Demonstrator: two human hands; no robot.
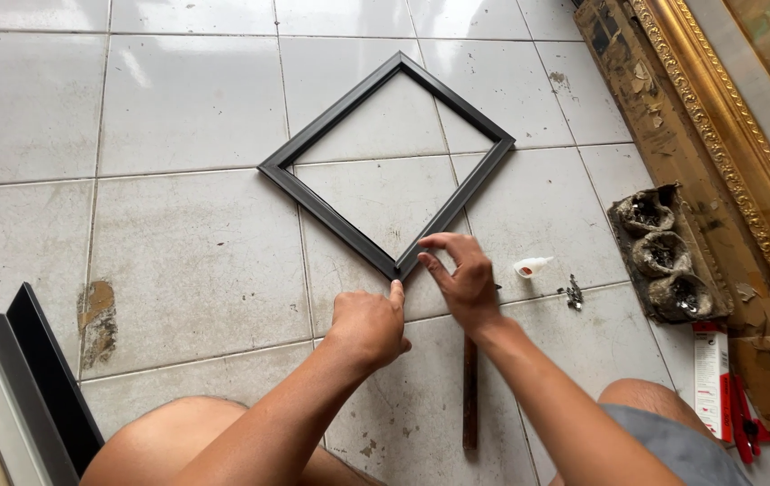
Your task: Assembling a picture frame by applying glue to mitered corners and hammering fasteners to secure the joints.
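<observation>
A square black picture frame (313, 202) lies flat on the white tiled floor, turned like a diamond with one corner toward me. My left hand (367, 322) is curled, its thumb pressing against that near corner from the left. My right hand (464, 277) pinches the same corner from the right, fingers on the frame's right rail. Both hands squeeze the corner joint together.
A small white glue tube (532, 266) and a little metal piece (573, 292) lie right of my hands. A brown stick (470, 391) lies under my right forearm. Black and pale moulding strips (30, 387) rest at bottom left. A gilded frame (727, 135), a dirty tray (664, 256), and a red-white box (713, 378) line the right side.
</observation>
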